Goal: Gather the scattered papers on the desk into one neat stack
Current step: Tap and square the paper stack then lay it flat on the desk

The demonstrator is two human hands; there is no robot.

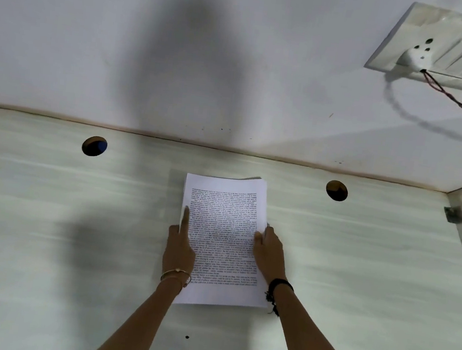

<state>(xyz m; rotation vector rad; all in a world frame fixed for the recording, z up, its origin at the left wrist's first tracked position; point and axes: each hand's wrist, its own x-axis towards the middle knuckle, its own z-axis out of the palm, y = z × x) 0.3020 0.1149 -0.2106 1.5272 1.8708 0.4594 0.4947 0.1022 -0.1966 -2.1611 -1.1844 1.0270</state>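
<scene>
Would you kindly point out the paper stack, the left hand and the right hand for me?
paper stack (228, 203): head view, on the printed top sheet, upper half.
left hand (179, 245): head view, on the back of the hand.
right hand (269, 254): head view, on the back of the hand.

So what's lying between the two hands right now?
In the head view, only the paper stack: the left hand presses its left edge, the right hand its right edge. No loose sheets show on the desk.

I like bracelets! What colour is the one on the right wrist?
Black, seen in the head view.
</scene>
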